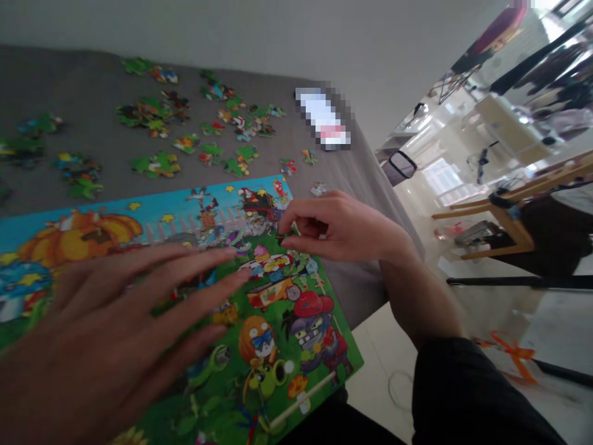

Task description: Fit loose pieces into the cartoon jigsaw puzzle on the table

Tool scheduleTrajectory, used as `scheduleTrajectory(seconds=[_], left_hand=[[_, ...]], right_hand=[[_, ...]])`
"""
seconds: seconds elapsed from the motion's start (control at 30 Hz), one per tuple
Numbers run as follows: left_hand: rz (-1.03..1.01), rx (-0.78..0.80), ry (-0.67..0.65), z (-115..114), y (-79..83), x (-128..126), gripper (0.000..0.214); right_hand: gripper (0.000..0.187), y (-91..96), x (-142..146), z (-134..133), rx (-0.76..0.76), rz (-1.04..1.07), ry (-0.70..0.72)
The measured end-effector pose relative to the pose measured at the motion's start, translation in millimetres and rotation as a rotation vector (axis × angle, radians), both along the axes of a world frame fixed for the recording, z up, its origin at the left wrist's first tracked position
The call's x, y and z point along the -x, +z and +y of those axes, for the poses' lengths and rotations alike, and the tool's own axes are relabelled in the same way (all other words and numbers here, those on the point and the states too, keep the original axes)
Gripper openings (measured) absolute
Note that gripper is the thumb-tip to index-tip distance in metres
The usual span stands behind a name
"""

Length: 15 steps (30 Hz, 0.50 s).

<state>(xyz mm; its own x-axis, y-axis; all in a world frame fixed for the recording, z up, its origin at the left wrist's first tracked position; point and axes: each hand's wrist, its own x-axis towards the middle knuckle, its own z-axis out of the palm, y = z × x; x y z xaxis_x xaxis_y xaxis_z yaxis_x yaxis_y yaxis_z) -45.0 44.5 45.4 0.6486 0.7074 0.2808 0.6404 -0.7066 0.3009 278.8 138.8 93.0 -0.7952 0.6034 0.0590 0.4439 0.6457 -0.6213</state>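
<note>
A colourful cartoon puzzle board [343,346] with a green and blue picture lies in front of me, its right edge near the table's corner. My left hand [115,321] is spread over the board, palm down, fingers stretched toward the middle; it holds nothing and covers much of the picture. At the board's upper right edge, my right hand [333,228] has its thumb and forefinger pinched on a small dark-green puzzle piece [280,235], mostly hidden by the fingers. Just beyond that hand lies a loose greyish piece [319,188].
Loose puzzle pieces [155,164] are scattered in clusters over the grey cloth [259,164] behind the board. A phone with a lit, blurred screen [319,114] lies toward the wall. The table's right edge drops to a floor with a wooden-framed chair [519,232].
</note>
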Motion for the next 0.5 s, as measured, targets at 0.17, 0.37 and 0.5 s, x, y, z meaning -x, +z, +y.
scheduleTrajectory(seconds=[0.17, 0.37, 0.5], left_hand=[[-0.021, 0.011, 0.006, 31, 5.7, 25, 0.045], [0.136, -0.023, -0.067, 24, -3.5, 27, 0.041], [0.093, -0.105, -0.143, 21, -8.8, 20, 0.041]], right_hand=[[0.021, -13.7, 9, 5, -0.095, 0.075, 0.084], [0.019, -22.6, 12, 9, -0.178, 0.088, -0.006], [0.016, -27.3, 13, 10, -0.185, 0.116, -0.038]])
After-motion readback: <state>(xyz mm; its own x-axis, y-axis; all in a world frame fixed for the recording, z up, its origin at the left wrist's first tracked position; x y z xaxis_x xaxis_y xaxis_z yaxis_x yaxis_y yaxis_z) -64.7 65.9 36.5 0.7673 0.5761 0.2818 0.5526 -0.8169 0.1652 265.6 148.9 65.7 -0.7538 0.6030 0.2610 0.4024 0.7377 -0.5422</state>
